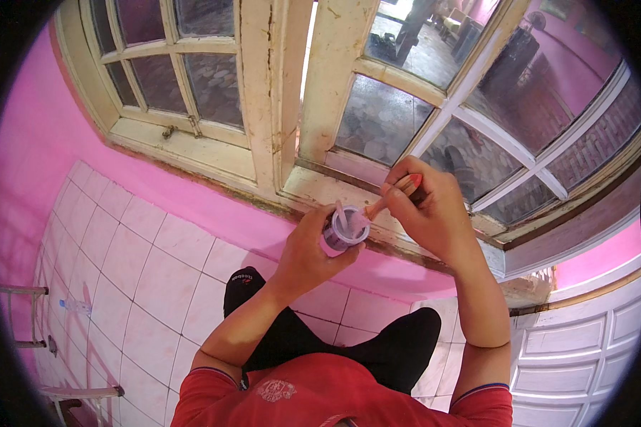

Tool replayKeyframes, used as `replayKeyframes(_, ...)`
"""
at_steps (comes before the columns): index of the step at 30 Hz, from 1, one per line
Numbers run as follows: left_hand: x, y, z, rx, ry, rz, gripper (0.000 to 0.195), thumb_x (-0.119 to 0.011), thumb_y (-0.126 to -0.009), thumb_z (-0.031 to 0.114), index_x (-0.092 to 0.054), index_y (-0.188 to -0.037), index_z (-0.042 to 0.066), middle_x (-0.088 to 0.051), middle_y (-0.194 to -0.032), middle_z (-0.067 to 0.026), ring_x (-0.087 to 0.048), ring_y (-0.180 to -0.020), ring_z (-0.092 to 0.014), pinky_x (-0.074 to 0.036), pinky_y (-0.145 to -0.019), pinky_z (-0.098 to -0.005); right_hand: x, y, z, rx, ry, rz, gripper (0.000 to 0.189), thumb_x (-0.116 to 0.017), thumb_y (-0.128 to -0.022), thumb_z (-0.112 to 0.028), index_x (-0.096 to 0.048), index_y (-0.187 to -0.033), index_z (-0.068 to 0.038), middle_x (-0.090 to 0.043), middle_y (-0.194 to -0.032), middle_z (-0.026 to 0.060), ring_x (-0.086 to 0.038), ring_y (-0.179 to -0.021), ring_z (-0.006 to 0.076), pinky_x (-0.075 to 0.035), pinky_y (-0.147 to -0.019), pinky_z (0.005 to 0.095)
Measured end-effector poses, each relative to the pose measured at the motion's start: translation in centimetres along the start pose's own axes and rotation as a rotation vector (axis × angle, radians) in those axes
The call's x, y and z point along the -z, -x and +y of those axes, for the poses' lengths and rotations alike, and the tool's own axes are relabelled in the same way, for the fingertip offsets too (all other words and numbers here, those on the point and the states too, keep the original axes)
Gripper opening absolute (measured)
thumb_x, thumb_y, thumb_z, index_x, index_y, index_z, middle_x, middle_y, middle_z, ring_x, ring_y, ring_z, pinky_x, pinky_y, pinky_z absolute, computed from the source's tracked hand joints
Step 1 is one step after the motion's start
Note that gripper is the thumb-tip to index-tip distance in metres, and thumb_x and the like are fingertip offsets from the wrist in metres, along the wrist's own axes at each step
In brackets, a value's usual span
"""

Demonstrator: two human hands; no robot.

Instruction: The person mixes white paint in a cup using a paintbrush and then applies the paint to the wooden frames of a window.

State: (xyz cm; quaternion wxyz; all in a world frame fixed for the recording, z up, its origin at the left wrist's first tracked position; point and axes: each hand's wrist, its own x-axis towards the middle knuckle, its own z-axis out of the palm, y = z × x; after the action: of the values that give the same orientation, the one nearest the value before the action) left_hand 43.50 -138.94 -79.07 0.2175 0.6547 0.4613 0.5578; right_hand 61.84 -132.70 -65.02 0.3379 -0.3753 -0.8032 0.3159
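My left hand (pixel 314 243) holds a small paint can (pixel 337 238), its fingers wrapped around the side and its open mouth facing up. Inside the can a pale stick (pixel 342 214) leans against the rim. Between the fingers of my right hand (pixel 427 205) is the wooden handle of a paintbrush (pixel 387 202), with a red tip. Its bristles, coated in pale paint, dip into the mouth of the can. Just beyond both hands is the wooden window sill (pixel 315 187), cream and worn. The window's muntins (pixel 459 101) look white in part, while the frame on the left (pixel 267 101) is yellowed cream.
A pink wall (pixel 208 200) runs below the sill, above a tiled floor (pixel 139 256). On the left lie a plastic bottle (pixel 76 306) and metal racks or ladder parts (pixel 83 392). A white panelled door (pixel 571 341) stands at the right. Glass panes (pixel 213 88) fill the windows.
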Motion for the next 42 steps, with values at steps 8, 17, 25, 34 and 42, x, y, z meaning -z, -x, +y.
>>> replayKeyframes(8, 0.2, -0.2, -0.2, 0.016, 0.044, -0.004, 0.065, -0.089, -0.081, 0.019, -0.055, -0.133, 0.001, -0.067, -0.115, -0.0186, -0.07, -0.105, -0.033, -0.056, -0.089, -0.0406, 1.6, 1.2, -0.1, -0.144, -0.179, 0.121, 0.012, -0.068, -0.099, -0.013, -0.064, -0.098, -0.002, -0.069, -0.074, 0.0054, -0.058, -0.059, 0.0082, -0.044, -0.052, 0.0251)
replayKeyframes(17, -0.2, -1.1, 0.2, -0.001, 0.037, 0.039, 0.071, -0.093, -0.078, 0.022, -0.055, -0.134, -0.002, -0.072, -0.108, -0.0138, -0.071, -0.099, -0.023, -0.056, -0.085, -0.0343, 2.3, 3.4, 4.1, -0.295, -0.628, 0.374, 0.008, -0.063, -0.099, -0.011, -0.063, -0.098, -0.004, -0.067, -0.07, 0.0096, -0.058, -0.048, 0.0161, -0.041, -0.044, 0.028)
replayKeyframes(25, -0.7, -2.3, 1.3, 0.003, 0.107, 0.002, 0.068, -0.092, -0.079, 0.018, -0.055, -0.134, -0.001, -0.072, -0.107, -0.0137, -0.073, -0.095, -0.021, -0.059, -0.085, -0.0342, 1.8, 5.4, 5.9, -0.379, -0.901, 0.538, 0.01, -0.065, -0.099, -0.015, -0.064, -0.101, -0.006, -0.07, -0.072, 0.0105, -0.062, -0.051, 0.0194, -0.05, -0.048, 0.0311)
replayKeyframes(34, -1.4, -5.7, 3.1, 0.01, 0.099, -0.015, 0.063, -0.09, -0.081, 0.022, -0.058, -0.131, -0.001, -0.072, -0.113, -0.0153, -0.072, -0.104, -0.023, -0.057, -0.09, -0.0359, 2.5, 6.3, 5.3, -0.327, -1.063, 0.605, 0.013, -0.063, -0.102, -0.016, -0.064, -0.106, -0.004, -0.072, -0.077, 0.0124, -0.067, -0.059, 0.0215, -0.053, -0.053, 0.0308)
replayKeyframes(42, -3.2, -8.4, 3.5, -0.022, 0.12, -0.028, 0.066, -0.09, -0.081, 0.029, -0.059, -0.131, 0.0, -0.07, -0.107, -0.0127, -0.068, -0.094, -0.022, -0.056, -0.085, -0.0354, 4.0, 6.1, 5.0, -0.275, -1.059, 0.621, 0.026, -0.062, -0.104, -0.021, -0.064, -0.116, 0.002, -0.073, -0.084, 0.0113, -0.069, -0.064, 0.0204, -0.058, -0.06, 0.0308)
